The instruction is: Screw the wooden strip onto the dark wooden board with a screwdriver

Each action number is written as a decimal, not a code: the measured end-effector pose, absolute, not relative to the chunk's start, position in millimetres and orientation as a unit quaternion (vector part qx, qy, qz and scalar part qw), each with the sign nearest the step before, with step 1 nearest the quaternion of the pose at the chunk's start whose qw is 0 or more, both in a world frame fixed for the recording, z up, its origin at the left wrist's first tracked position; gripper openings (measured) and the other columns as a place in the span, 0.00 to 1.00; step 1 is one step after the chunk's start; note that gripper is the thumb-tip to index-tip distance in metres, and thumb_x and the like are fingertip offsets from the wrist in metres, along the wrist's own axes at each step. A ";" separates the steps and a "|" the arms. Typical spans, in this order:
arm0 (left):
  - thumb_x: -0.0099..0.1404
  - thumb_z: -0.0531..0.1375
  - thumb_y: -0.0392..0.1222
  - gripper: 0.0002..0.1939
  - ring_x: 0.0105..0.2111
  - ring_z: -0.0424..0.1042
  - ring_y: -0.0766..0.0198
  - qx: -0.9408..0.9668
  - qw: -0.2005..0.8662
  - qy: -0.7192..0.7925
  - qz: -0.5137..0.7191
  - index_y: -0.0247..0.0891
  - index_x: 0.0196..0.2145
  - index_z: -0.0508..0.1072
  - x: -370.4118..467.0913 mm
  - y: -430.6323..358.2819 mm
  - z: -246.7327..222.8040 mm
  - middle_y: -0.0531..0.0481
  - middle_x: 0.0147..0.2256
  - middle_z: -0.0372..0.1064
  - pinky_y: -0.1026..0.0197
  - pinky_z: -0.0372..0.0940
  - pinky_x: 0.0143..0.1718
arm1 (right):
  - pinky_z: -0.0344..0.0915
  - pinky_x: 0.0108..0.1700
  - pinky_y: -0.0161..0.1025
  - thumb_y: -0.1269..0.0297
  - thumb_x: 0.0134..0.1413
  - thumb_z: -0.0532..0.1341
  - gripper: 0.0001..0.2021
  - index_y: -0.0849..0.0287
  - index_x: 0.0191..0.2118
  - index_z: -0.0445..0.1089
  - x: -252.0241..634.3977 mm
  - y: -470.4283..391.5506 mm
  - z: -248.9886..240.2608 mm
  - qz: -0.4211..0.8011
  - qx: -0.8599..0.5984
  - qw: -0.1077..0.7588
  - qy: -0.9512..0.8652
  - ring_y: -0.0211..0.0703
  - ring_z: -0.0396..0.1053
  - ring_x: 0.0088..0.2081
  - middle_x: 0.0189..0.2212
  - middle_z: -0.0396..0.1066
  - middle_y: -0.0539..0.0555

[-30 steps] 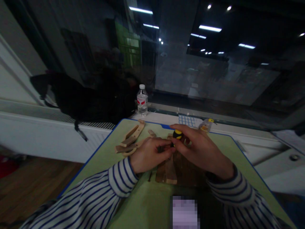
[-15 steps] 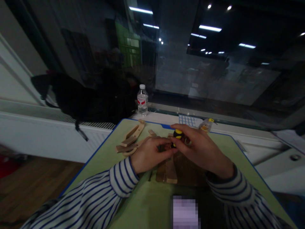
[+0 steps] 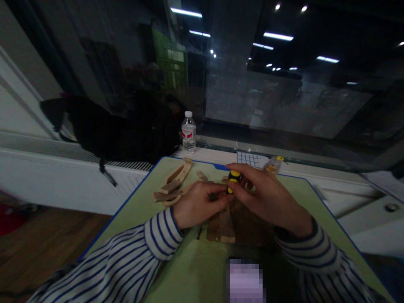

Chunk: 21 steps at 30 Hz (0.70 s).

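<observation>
A stubby screwdriver with a black and yellow handle (image 3: pixel 234 176) stands nearly upright in my right hand (image 3: pixel 267 195), gripped between thumb and fingers. My left hand (image 3: pixel 199 204) is closed in a pinch right beside the handle's lower end; what its fingertips hold is hidden. Beneath both hands, a narrow wooden strip (image 3: pixel 227 227) lies on a brown board (image 3: pixel 252 227). The screwdriver's tip cannot be seen behind the fingers. Left of my left hand are several shaped wooden pieces (image 3: pixel 175 179), some joined together.
The light green table (image 3: pixel 186 269) has a blue edge. Near its front lies a pixelated pale rectangle (image 3: pixel 245 280). A thin dark item (image 3: pixel 199 232) rests left of the board. On the sill behind stand a water bottle (image 3: pixel 189 134), a small plastic bag (image 3: pixel 273 165) and a black backpack (image 3: pixel 126 134).
The screwdriver handle has turned a little in my right hand, so more of its yellow shows. My left hand stays almost where it was.
</observation>
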<state>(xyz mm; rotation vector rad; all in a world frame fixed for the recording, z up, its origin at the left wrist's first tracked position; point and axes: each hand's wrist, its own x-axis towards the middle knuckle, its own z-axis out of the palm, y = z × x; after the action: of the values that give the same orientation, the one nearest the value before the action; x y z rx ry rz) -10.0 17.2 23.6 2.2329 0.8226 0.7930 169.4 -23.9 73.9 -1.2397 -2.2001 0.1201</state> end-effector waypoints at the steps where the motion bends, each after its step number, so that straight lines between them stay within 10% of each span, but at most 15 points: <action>1: 0.65 0.54 0.43 0.13 0.30 0.70 0.66 0.847 0.310 0.310 0.300 0.35 0.36 0.76 -9.9 17.2 23.6 0.51 0.31 0.75 0.64 0.62 0.33 | 0.68 0.39 0.38 0.64 0.59 0.56 0.17 0.56 0.54 0.64 169.5 -23.4 73.5 0.044 -0.469 0.302 -0.829 0.39 0.73 0.34 0.42 0.75 0.53; 21: 0.63 0.58 0.45 0.11 0.29 0.70 0.67 0.832 0.321 0.316 0.323 0.37 0.36 0.77 -9.8 17.2 24.7 0.53 0.29 0.74 0.67 0.62 0.31 | 0.68 0.39 0.40 0.62 0.58 0.57 0.19 0.56 0.55 0.63 170.9 -24.6 72.8 0.046 -0.479 0.305 -0.822 0.42 0.73 0.36 0.40 0.75 0.54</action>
<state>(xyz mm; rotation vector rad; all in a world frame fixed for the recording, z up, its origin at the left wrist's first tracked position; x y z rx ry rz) -9.8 17.2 24.7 2.1859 0.8306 0.8481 170.9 -24.6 72.8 -1.2688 -2.1747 0.1218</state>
